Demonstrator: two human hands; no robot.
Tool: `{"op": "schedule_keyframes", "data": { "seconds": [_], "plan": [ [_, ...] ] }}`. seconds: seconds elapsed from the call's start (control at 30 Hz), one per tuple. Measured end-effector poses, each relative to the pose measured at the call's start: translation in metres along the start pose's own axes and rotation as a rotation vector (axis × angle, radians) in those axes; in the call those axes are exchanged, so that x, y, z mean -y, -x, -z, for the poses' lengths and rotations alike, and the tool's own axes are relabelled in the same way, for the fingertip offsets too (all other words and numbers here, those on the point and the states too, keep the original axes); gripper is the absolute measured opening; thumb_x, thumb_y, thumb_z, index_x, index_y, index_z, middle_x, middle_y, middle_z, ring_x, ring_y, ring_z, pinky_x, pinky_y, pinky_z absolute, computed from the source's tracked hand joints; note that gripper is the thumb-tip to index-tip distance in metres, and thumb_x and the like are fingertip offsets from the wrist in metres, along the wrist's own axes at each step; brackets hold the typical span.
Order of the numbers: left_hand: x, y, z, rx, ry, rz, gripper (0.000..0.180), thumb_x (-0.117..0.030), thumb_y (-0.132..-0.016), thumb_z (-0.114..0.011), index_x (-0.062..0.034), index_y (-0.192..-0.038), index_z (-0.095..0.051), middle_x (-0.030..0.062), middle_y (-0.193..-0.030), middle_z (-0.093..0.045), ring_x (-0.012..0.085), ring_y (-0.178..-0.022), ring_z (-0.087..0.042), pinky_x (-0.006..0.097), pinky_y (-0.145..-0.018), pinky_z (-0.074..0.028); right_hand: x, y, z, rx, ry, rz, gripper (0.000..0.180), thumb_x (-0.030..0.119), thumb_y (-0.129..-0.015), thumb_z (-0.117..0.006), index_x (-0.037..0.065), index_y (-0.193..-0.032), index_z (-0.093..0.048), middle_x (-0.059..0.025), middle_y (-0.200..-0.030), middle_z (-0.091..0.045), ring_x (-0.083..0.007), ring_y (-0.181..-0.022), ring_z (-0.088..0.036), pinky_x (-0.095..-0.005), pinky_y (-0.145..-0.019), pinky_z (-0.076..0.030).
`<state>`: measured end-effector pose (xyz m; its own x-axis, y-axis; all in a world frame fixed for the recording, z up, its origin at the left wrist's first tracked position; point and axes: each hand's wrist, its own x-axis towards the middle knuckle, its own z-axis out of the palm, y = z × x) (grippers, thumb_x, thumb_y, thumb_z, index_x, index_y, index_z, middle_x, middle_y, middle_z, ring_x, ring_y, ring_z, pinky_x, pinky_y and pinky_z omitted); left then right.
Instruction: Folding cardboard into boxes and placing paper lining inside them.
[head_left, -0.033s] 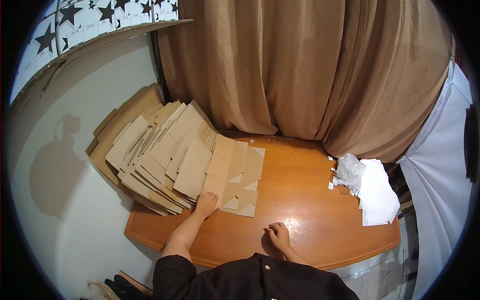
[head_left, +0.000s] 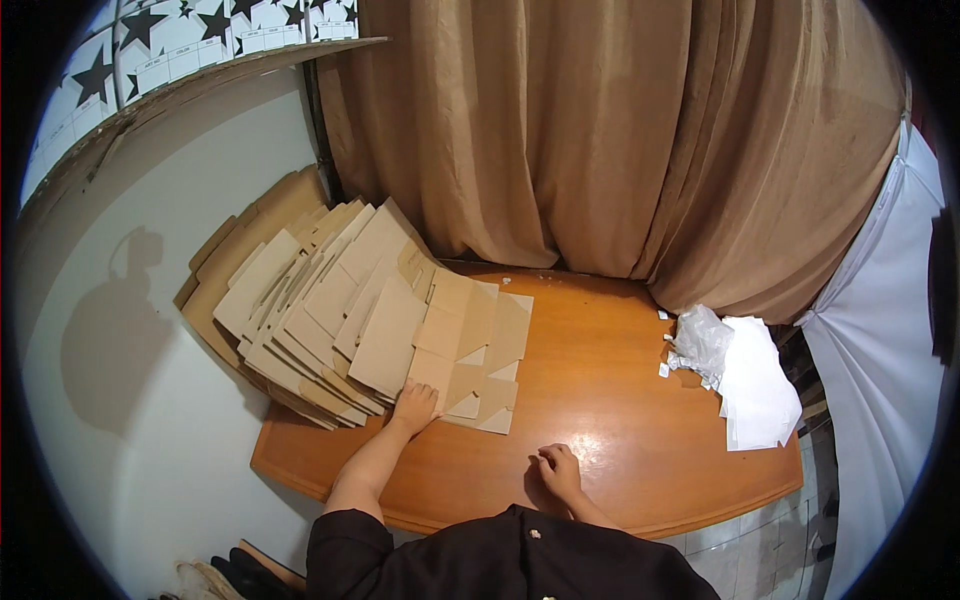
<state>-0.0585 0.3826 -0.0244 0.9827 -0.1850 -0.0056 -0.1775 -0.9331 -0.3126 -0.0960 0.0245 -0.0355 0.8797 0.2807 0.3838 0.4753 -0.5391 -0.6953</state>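
Note:
My left hand [head_left: 416, 405] lies on the near left corner of a flat unfolded cardboard box [head_left: 465, 345], its fingers resting on the brown surface. This box lies spread on the wooden table, with triangular folded flaps along its right part. Against its left side leans a thick stack of flattened cardboard boxes [head_left: 320, 310], tilted toward the wall. My right hand [head_left: 560, 470] rests near the table's front edge, apart from the cardboard. Its fingers are loosely bent and nothing shows in them.
At the table's right lie white paper sheets [head_left: 760, 385], a crumpled clear plastic bag [head_left: 702, 338] and small white scraps. A brown curtain [head_left: 600, 130] hangs behind the table [head_left: 590, 370]. Overhead at left, a shelf [head_left: 230, 70] carries star-patterned boxes. White cloth [head_left: 870, 310] hangs at right.

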Motion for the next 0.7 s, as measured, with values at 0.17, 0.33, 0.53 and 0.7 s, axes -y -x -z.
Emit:
{"op": "schedule_keyframes", "data": {
  "seconds": [0.17, 0.33, 0.53, 0.7],
  "plan": [
    [0.006, 0.005, -0.005, -0.068, -0.126, -0.098, 0.065, -0.054, -0.078, -0.057, -0.0098, -0.125, -0.05, 0.0069, -0.106, -0.056, 0.0228, -0.101, -0.05, 0.05, -0.099, -0.025, 0.009, -0.003, -0.001, 0.023, 0.042, 0.037, 0.018, 0.011, -0.077, -0.059, 0.002, -0.091, -0.064, -0.0146, -0.091, -0.061, -0.0292, -0.078, -0.061, -0.0357, -0.071, -0.05],
    [0.024, 0.005, 0.038, 0.004, -0.106, -0.115, 0.079, -0.055, -0.074, -0.062, -0.0147, -0.136, -0.037, 0.0122, -0.131, -0.044, 0.0275, -0.122, -0.04, 0.051, -0.105, -0.019, 0.005, -0.003, 0.004, 0.072, 0.025, -0.001, 0.019, 0.011, -0.078, -0.057, 0.003, -0.093, -0.064, -0.014, -0.094, -0.06, -0.0286, -0.084, -0.06, -0.0349, -0.074, -0.049],
    [0.054, 0.003, 0.037, 0.244, -0.046, -0.088, 0.08, -0.052, -0.069, -0.069, -0.0239, -0.137, -0.036, 0.0099, -0.14, -0.037, 0.0265, -0.126, -0.039, 0.053, -0.104, -0.021, -0.001, 0.003, 0.007, 0.097, -0.163, -0.11, 0.017, 0.008, -0.08, -0.057, 0.002, -0.094, -0.064, -0.0138, -0.092, -0.059, -0.0248, -0.083, -0.061, -0.0317, -0.073, -0.05],
    [0.06, -0.001, 0.033, 0.181, 0.016, -0.154, 0.058, -0.045, -0.076, -0.065, -0.0252, -0.128, -0.048, 0.0089, -0.134, -0.044, 0.0226, -0.115, -0.049, 0.053, -0.097, -0.028, 0.0, 0.004, 0.005, 0.078, -0.216, -0.131, 0.017, 0.006, -0.08, -0.057, 0.002, -0.094, -0.064, -0.0136, -0.093, -0.059, -0.0229, -0.081, -0.061, -0.0301, -0.071, -0.05]
  ]
}}
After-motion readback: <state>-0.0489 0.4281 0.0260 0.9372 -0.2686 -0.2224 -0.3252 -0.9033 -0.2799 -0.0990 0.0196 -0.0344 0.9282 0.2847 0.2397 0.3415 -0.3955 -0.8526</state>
